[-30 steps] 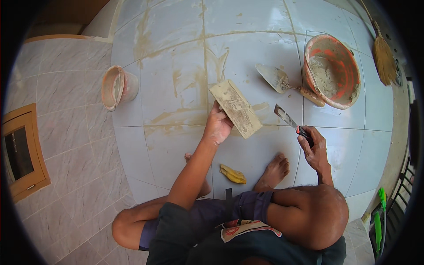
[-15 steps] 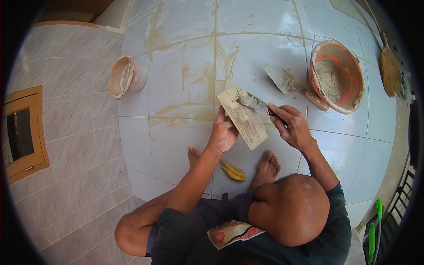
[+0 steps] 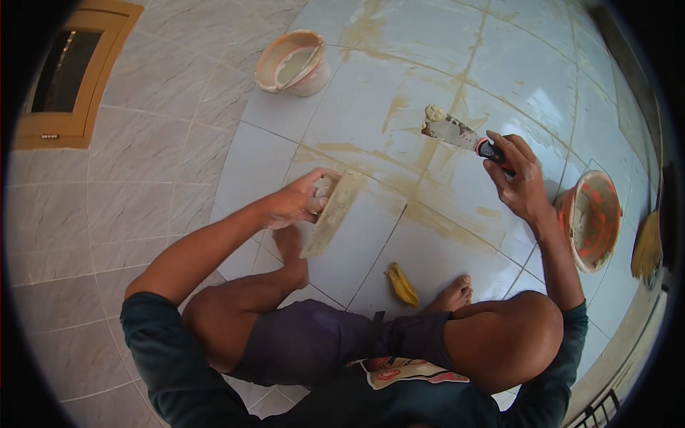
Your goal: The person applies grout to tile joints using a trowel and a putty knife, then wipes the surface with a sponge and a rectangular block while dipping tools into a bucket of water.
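My left hand (image 3: 292, 200) is closed around a beige rectangular board (image 3: 332, 214) smeared with putty, now tipped on edge beside my left knee. My right hand (image 3: 517, 178) grips a putty knife (image 3: 457, 134) by its dark red-and-black handle, its blade raised above the smeared tiles, with a pale lump of putty (image 3: 434, 114) on the tip. An orange putty-caked bucket (image 3: 606, 221) sits to the right, partly behind my right forearm. A small yellow crumpled item (image 3: 401, 284), too unclear to name, lies on the tiles between my feet.
A smaller pale orange bucket (image 3: 292, 65) stands at the upper left. A straw broom (image 3: 646, 246) lies along the right edge, near a dark railing (image 3: 596, 410). Marbled tiles (image 3: 150, 214) on the left surround a wood-framed opening (image 3: 107, 71). White tiles (image 3: 242, 171) bear yellowish smears.
The knife has come off the board and moved up and right, carrying putty. The board has swung left and tipped over. The view has turned, shifting the surroundings.
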### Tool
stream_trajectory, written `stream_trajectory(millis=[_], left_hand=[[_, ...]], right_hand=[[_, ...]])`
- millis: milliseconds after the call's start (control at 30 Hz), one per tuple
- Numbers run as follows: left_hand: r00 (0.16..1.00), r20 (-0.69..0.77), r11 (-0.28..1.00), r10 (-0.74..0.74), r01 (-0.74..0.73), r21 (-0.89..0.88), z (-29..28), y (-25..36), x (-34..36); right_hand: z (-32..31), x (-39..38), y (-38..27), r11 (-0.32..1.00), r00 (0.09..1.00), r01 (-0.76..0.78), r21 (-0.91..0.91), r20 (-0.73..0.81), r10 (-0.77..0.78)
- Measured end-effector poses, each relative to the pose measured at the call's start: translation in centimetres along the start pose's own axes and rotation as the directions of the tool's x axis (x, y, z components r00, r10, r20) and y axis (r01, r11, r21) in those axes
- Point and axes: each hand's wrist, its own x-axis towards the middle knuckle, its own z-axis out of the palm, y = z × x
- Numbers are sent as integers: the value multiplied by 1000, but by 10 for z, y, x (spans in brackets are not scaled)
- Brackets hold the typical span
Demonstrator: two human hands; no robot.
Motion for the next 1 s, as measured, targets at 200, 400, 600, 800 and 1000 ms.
stream_trajectory(millis=[200, 400, 600, 800, 1000], left_hand=[[908, -310, 882, 283, -373, -288, -129, -59, -53], [770, -593, 568, 238, -605, -558, -192, -165, -22], [790, -593, 450, 155, -591, -670, -220, -201, -1], [844, -495, 416, 204, -533, -737, -259, -198, 28], [857, -462, 406, 226, -514, -755, -272, -182, 52]], right_hand=[[64, 105, -72, 994, 930, 113, -9, 352, -103], [237, 163, -95, 998, 771, -69, 15, 635, 44], [363, 173, -84, 983, 910, 14, -183, 411, 63], [397, 118, -70, 908, 877, 220, -356, 480, -24], [389, 197, -116, 958, 945, 76, -275, 326, 19]])
